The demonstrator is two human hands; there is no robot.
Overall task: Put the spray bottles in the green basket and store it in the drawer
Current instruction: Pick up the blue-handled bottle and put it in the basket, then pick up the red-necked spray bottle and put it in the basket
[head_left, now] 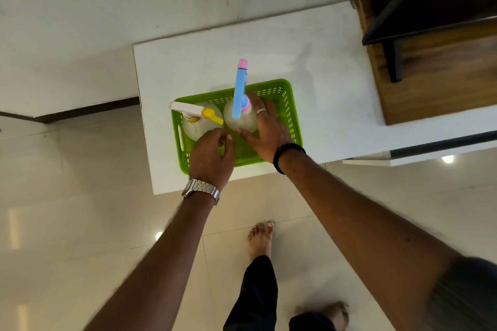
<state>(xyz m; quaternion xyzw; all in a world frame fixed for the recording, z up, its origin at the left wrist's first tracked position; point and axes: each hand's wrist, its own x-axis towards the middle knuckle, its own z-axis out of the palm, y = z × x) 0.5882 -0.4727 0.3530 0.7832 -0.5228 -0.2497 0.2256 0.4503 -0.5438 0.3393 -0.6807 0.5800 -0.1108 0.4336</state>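
The green basket [291, 115] sits on a white cabinet top [322, 62], near its front edge. Two clear spray bottles stand upright inside it. The left bottle [195, 126] has a white and yellow trigger head pointing left. The right bottle [238, 115] has a blue and pink trigger head pointing away from me. My left hand [211, 158] curls its fingers against the near side of the left bottle. My right hand [266, 129] cups the right bottle, with the thumb on its near side and the fingers spread along its right side. No drawer front is visible.
A dark wooden shelf unit with a black metal frame [435, 43] stands on the cabinet's right end. A white wall lies beyond the cabinet. Glossy floor tiles [80, 223] surround it, and my bare feet [262, 239] stand just in front.
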